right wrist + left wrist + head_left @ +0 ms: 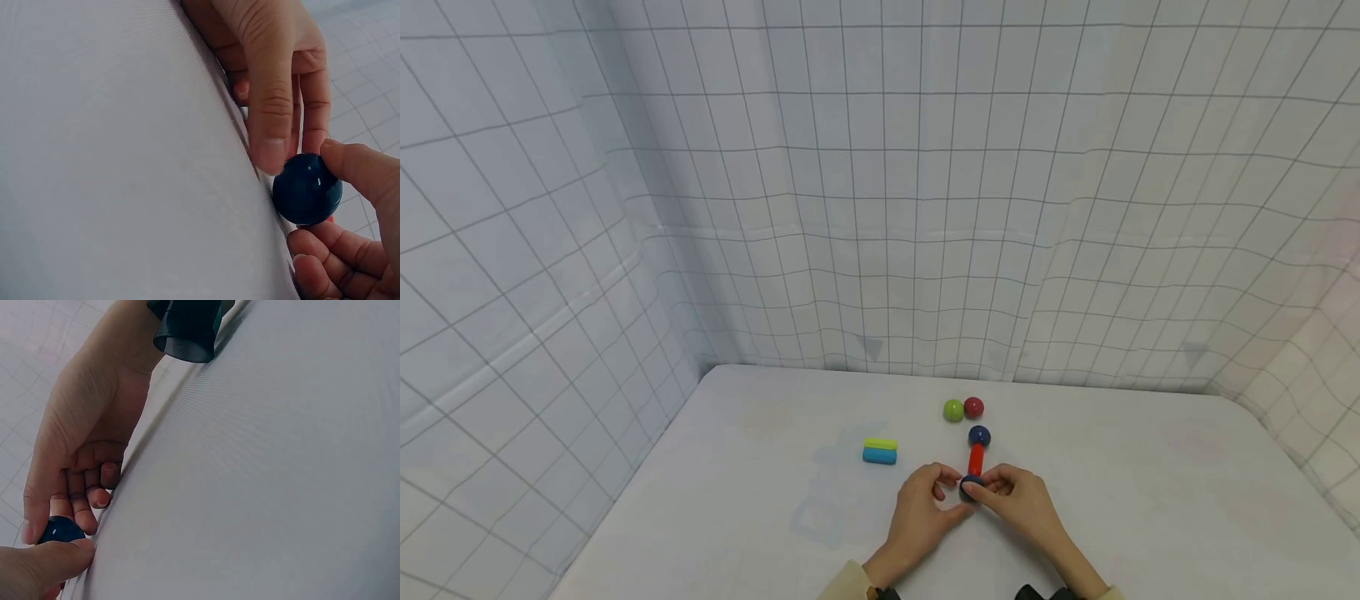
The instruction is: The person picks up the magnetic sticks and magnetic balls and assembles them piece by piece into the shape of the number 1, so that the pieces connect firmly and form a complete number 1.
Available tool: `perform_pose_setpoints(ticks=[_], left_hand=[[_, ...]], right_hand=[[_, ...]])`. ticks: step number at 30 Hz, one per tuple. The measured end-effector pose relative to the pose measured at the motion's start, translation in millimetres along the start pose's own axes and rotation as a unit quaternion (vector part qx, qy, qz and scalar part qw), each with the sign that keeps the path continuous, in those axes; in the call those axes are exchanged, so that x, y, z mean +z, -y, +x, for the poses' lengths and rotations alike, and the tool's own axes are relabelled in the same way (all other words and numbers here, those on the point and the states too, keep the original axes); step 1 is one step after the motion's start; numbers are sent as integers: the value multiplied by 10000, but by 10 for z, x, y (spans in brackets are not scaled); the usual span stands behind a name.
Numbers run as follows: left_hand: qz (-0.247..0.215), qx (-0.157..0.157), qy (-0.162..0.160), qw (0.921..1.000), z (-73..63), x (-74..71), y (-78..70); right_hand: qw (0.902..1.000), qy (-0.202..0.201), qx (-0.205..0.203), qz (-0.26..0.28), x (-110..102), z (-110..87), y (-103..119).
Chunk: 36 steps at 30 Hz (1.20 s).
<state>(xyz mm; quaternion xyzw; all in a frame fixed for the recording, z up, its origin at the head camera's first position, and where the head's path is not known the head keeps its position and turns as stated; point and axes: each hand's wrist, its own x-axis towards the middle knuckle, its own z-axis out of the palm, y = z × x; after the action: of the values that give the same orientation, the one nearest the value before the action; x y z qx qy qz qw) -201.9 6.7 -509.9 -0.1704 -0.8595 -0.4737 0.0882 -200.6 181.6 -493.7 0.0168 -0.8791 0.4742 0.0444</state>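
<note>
Both hands meet at a dark blue ball (967, 492) low over the white table. In the head view, the right hand (1021, 502) pinches it, its thumb lying across the ball. From the other side the left hand (919, 512) holds it between thumb and fingertips; the left thumb (350, 164) touches the glossy ball (306, 190) in the right wrist view. A red rod (976, 460) runs from this ball away from the body to a second dark blue ball (979, 436). Fingers hide part of the near ball and the rod's near end.
Left of the rod, a yellow-green rod (880, 443) and a blue rod (879, 457) lie side by side. Beyond the far blue ball sit a green ball (953, 410) and a red ball (973, 407). White gridded curtain (887, 208) encloses the table's (715, 500) back and sides.
</note>
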Motion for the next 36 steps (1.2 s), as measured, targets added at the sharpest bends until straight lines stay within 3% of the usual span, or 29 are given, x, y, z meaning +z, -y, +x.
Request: perform_pose_setpoints(ticks=[5, 11, 16, 22, 27, 31, 36], left_hand=[[324, 33, 182, 9993, -10, -46, -21], [357, -92, 275, 9989, -11, -110, -39], [582, -106, 218, 9980, -27, -192, -7], [1141, 345, -159, 9927, -36, -329, 81], [1609, 867, -806, 9799, -2, -473, 170], [1886, 1027, -1172, 9696, 48, -585, 254], [2077, 1017, -1262, 9647, 87, -713, 325]], right_hand=[[10000, 23, 50, 18, -4, 3, 4], [10000, 38, 38, 11, -6, -1, 15], [10000, 42, 60, 14, -6, -4, 19], [9999, 23, 102, -6, -2, -7, 14], [9999, 12, 103, -56, 4, -9, 21], [9999, 6, 85, -91, 4, -13, 22], [10000, 30, 51, -71, -3, -22, 27]])
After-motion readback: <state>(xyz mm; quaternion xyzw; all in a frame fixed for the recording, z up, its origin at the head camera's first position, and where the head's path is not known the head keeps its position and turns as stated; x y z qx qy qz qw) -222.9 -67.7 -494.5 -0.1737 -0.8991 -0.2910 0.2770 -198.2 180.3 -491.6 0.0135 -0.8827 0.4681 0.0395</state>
